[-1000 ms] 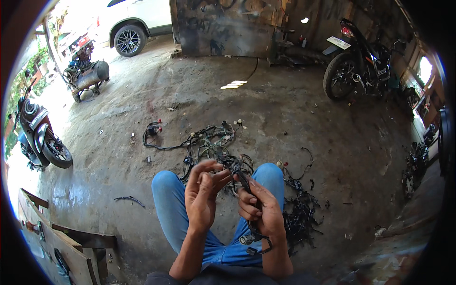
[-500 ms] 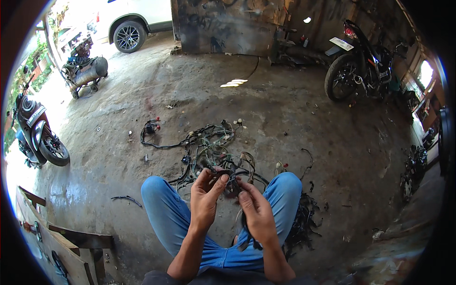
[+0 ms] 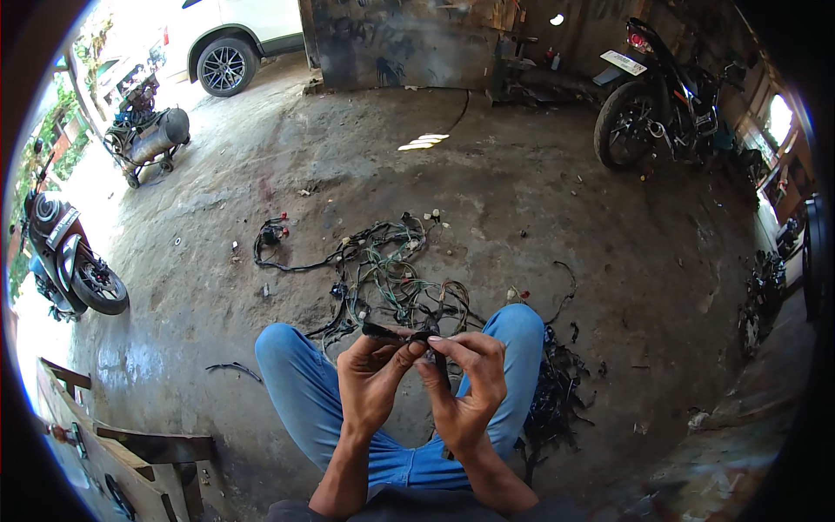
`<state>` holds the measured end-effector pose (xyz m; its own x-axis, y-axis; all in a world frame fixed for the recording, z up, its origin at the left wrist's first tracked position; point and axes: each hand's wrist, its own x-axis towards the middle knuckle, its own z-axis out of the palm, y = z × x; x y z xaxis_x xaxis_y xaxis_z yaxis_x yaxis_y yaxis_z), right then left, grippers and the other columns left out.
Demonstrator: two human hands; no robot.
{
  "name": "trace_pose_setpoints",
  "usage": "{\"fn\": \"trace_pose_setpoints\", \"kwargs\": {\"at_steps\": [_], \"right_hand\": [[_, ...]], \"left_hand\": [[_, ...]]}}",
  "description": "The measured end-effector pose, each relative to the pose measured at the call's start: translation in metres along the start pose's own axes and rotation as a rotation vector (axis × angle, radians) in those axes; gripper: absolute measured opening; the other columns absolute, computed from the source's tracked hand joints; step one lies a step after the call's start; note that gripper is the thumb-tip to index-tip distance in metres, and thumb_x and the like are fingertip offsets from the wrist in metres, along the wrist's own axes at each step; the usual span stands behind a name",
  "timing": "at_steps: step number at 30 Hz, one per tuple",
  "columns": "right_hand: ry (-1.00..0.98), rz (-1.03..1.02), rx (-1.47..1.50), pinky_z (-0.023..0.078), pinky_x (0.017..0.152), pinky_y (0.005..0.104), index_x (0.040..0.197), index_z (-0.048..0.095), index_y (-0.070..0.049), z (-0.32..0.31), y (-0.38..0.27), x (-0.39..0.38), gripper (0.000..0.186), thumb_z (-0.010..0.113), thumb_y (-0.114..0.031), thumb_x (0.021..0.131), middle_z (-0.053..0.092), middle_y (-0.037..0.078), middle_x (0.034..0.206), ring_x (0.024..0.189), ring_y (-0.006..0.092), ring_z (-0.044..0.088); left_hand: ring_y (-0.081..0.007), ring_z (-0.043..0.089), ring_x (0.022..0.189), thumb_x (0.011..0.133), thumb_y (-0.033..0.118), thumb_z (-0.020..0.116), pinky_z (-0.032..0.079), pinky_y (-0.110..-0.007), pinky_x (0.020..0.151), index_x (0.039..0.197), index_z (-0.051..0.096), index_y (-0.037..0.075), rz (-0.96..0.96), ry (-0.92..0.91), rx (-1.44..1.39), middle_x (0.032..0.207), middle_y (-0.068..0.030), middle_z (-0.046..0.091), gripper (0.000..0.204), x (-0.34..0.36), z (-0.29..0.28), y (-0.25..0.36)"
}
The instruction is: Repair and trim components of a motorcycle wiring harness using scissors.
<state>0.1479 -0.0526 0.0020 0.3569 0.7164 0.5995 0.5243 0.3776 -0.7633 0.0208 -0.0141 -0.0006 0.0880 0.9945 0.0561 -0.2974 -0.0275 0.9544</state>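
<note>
Between my knees, my left hand (image 3: 374, 378) and my right hand (image 3: 470, 383) meet over a dark, black-wrapped piece of wiring harness (image 3: 421, 337). My left fingers and thumb pinch it, and a black flap, perhaps tape or sheathing, sticks out past them on the left. Close beside, my right thumb and fingertips grip the same piece. Beyond my hands the tangled wiring harness (image 3: 396, 274) lies spread on the floor, with green, black and pale wires and small connectors. A black branch of it curls off to the left, ending in a dark part with red bits (image 3: 271, 232).
Black scraps (image 3: 557, 396) lie piled by my right knee. A wooden frame (image 3: 156, 444) stands at the lower left. Around the concrete floor (image 3: 522, 183) are a scooter (image 3: 74, 252), an air compressor (image 3: 152, 135), a white car (image 3: 252, 35) and a motorcycle (image 3: 657, 113).
My right hand has risen and turned, its fingertips now meeting the left's at the black piece. The black flap now shows left of my left hand. The view has shifted slightly.
</note>
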Motion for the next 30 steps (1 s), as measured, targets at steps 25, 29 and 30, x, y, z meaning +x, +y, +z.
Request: {"fn": "trace_pose_setpoints", "kwargs": {"at_steps": [25, 29, 30], "right_hand": [[0.211, 0.683, 0.792, 0.051, 0.093, 0.0313, 0.134, 0.056, 0.002, 0.0, 0.015, -0.001, 0.029, 0.054, -0.016, 0.111, 0.064, 0.01, 0.115, 0.101, 0.0146, 0.063], [0.412, 0.521, 0.739, 0.052, 0.097, 0.0404, 0.165, 0.026, -0.001, -0.015, 0.018, 0.013, 0.071, 0.054, -0.035, 0.109, 0.058, 0.013, 0.129, 0.11, 0.0218, 0.061], [0.49, 0.408, 0.733, 0.052, 0.098, 0.0425, 0.165, 0.024, -0.002, -0.025, 0.012, 0.017, 0.079, 0.057, -0.041, 0.106, 0.058, 0.013, 0.129, 0.111, 0.023, 0.061]], "left_hand": [[-0.0352, 0.078, 0.1, 0.11, 0.016, 0.056, 0.064, -0.045, 0.089, 0.117, 0.056, 0.002, -0.124, 0.036, -0.316, 0.107, -0.0167, 0.075, 0.015, 0.004, 0.008, -0.025], [-0.0423, 0.076, 0.105, 0.113, 0.018, 0.05, 0.064, -0.055, 0.089, 0.118, 0.052, 0.003, -0.083, 0.07, -0.342, 0.109, -0.0191, 0.074, 0.015, 0.01, -0.005, -0.024], [-0.042, 0.076, 0.103, 0.113, 0.018, 0.049, 0.063, -0.06, 0.09, 0.118, 0.052, 0.004, -0.073, 0.075, -0.356, 0.108, -0.0203, 0.074, 0.016, 0.01, -0.007, -0.025]]}}
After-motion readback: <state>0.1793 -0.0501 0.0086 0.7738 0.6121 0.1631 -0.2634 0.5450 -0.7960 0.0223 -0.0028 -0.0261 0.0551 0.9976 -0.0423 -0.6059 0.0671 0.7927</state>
